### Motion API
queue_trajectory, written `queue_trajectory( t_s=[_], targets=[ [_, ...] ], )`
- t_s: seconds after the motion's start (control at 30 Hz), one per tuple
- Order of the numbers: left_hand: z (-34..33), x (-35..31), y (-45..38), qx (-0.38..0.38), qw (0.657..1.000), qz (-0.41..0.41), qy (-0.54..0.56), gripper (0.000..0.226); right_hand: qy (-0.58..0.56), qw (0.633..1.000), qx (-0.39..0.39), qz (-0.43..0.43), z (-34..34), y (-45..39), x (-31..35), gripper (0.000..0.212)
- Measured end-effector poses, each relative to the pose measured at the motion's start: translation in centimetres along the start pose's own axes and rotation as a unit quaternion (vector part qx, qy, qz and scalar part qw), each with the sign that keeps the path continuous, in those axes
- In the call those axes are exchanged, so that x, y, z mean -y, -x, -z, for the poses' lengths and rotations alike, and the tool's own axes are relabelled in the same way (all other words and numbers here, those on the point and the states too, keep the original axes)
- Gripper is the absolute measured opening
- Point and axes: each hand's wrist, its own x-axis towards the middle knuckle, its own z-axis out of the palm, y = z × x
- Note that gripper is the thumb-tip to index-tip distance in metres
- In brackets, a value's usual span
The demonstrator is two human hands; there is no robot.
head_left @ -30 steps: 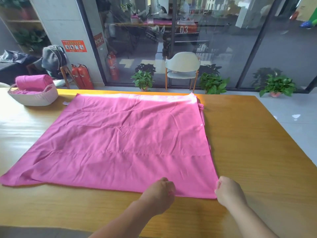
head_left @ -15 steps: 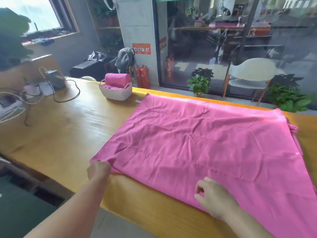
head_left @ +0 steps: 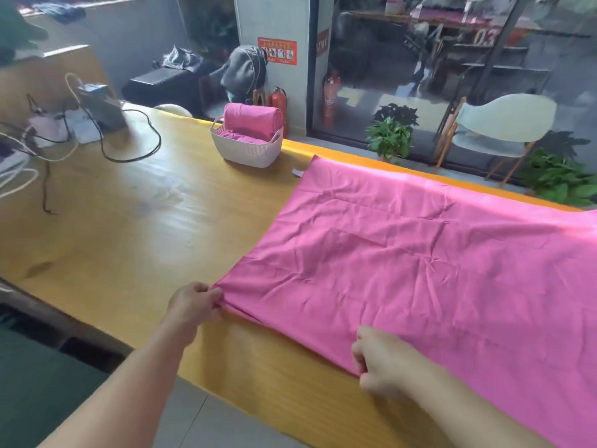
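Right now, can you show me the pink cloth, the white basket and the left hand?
pink cloth (head_left: 420, 270): head view, its wrinkled middle.
white basket (head_left: 246, 153): head view, its front wall.
left hand (head_left: 193, 305): head view, back of the hand.

I saw the cloth (head_left: 420, 270) was a plain bright pink and the table (head_left: 145, 237) honey yellow with wood grain. The basket (head_left: 247, 151) was white with a woven lattice, its roll (head_left: 252, 121) the same pink, the extinguisher (head_left: 278, 100) red.
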Motion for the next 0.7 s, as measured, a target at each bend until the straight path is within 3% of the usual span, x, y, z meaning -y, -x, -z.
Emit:
queue_trajectory(
  t_s=[0.1,0.2,0.33,0.4,0.47,0.57,0.63,0.7],
  targets=[
    [1.5,-0.4,-0.6,0.039,0.999,0.022,0.028,0.016,0.042,0.999,0.021,-0.006,0.4,-0.1,0.7,0.018],
    [1.8,-0.4,-1.2,0.031,0.998,0.019,-0.042,0.017,0.040,0.998,0.040,0.008,0.3,-0.3,1.4,0.019],
    [1.7,-0.5,-1.5,-0.056,0.986,-0.016,-0.154,0.024,-0.047,0.998,0.031,-0.010,1.4,-1.0,1.4,0.018],
    [1.3,-0.2,-1.1,-0.135,0.970,-0.073,-0.187,0.040,-0.092,0.995,-0.025,-0.010,1.6,-1.8,1.3,0.019],
    [-0.3,-0.1,0.0,-0.166,0.949,-0.198,-0.180,0.046,-0.120,0.983,-0.135,-0.020,1.0,-2.7,1.0,0.016],
    [-4.8,-0.5,2.8,-0.073,0.912,-0.339,-0.221,0.039,-0.101,0.956,-0.271,-0.042,-0.5,-3.2,0.3,0.023],
    [-7.3,0.3,4.1,0.011,0.878,-0.335,-0.340,0.058,-0.079,0.957,-0.279,-0.022,-1.7,-3.4,-0.2,0.027],
    [-8.2,1.5,4.6,0.056,0.839,-0.273,-0.468,0.084,-0.082,0.971,-0.224,-0.013,-2.1,-3.1,-0.8,0.025]
  ],
)
